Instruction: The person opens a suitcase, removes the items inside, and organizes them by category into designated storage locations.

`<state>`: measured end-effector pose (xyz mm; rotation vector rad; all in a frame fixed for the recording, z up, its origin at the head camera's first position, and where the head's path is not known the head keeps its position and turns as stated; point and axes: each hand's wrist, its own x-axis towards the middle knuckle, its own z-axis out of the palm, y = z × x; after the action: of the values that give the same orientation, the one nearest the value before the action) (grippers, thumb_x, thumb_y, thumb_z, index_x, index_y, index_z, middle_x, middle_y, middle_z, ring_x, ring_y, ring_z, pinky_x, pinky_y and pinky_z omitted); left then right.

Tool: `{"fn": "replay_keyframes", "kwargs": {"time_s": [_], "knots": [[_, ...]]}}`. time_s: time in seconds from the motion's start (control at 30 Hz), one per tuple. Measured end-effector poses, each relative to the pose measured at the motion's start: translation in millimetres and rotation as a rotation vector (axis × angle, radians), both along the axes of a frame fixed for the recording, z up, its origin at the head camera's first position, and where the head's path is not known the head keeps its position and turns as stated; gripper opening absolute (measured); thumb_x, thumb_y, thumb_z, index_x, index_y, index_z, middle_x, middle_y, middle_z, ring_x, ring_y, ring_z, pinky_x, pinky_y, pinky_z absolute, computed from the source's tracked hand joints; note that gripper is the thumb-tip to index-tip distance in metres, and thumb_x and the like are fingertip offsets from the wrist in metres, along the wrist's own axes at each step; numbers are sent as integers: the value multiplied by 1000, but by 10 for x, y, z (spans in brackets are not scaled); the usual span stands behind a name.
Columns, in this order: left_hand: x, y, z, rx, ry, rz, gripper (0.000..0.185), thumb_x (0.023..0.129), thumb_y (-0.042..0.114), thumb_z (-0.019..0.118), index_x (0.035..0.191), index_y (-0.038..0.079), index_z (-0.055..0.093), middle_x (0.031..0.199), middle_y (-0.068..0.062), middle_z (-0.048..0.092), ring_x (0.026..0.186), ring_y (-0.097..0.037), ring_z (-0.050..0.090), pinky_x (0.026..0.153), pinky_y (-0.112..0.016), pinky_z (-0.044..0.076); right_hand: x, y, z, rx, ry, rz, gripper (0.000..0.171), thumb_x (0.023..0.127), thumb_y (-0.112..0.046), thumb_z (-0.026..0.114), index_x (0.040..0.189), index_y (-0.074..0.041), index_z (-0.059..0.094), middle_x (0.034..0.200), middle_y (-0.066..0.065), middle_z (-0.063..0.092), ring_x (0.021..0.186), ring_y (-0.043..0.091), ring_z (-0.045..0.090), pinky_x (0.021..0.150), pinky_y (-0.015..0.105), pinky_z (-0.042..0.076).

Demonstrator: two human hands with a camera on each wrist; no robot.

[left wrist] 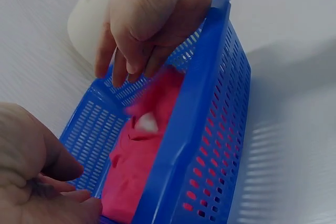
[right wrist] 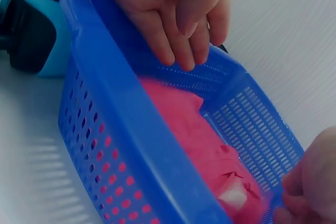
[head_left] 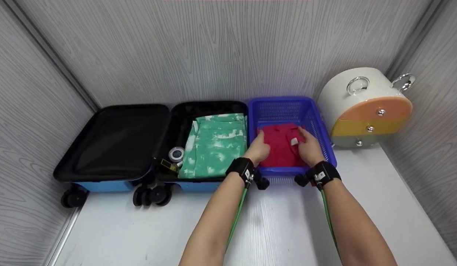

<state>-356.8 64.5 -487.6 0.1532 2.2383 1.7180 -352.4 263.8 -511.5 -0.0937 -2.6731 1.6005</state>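
Observation:
A folded red garment point(head_left: 278, 149) with a small white tag point(head_left: 294, 141) lies in a blue plastic basket point(head_left: 282, 99). My left hand point(head_left: 260, 149) is at the garment's left side, thumb pointing forward. On the opposite side is my right hand point(head_left: 310, 149), beside the tag. In the left wrist view, the right hand point(left wrist: 157, 19) hangs over the basket with loose fingers, and part of the garment point(left wrist: 134, 166) below it is blurred. The right wrist view has the left hand point(right wrist: 176, 14) with fairly straight fingers above the cloth. Neither hand visibly grips it.
Left of the basket lies an open suitcase point(head_left: 119, 142). Its right half holds a folded green-and-white cloth point(head_left: 217, 147), a round white-rimmed item point(head_left: 176, 154) and a small black-and-gold item point(head_left: 169, 165). A rounded drawer box point(head_left: 372, 111) with ring handles stands to the right.

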Motion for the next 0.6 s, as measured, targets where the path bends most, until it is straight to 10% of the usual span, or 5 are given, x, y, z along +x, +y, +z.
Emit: {"fn": "replay_keyframes", "kwargs": {"time_s": [0.6], "knots": [[-72,-502,179,72,33,-28,67,102,-3,34,164,4,10,167,-17,21,154,-26,21,122,-34,23,-8,-287,132,-26,26,24,56,103,4,38,159,1,32,160,19,36,150,29,29,122,41,25]]}}
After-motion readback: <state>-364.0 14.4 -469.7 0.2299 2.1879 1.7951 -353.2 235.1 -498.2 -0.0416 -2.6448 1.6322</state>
